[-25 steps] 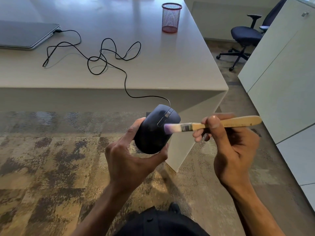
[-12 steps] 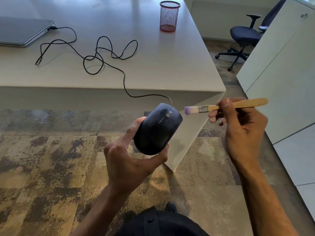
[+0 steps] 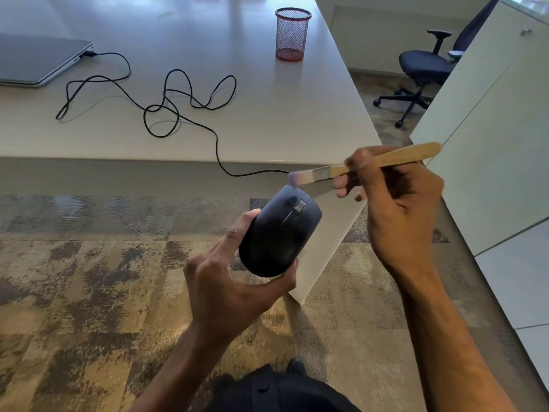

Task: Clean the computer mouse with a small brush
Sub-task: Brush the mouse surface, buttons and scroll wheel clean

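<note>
The left hand (image 3: pixel 234 292) grips a black mouse (image 3: pixel 279 233) off the worktop (image 3: pixel 267 129), beyond its near edge. The right hand (image 3: pixel 398 209) holds a brush (image 3: pixel 362 166) whose bristles touch the mouse's front end. The cable (image 3: pixel 166 114) loops across the worktop to a closed laptop (image 3: pixel 35 60) at its left edge.

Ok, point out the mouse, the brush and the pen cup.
mouse (image 3: pixel 277 236), head view, middle of its dark top shell
brush (image 3: pixel 401 155), head view, wooden handle
pen cup (image 3: pixel 292 34), head view, red mesh wall

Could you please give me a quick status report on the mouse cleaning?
Left hand gripping the mouse, held clear of the desk. Right hand gripping the brush, bristles at the mouse's front edge. Nothing in the way.
</note>
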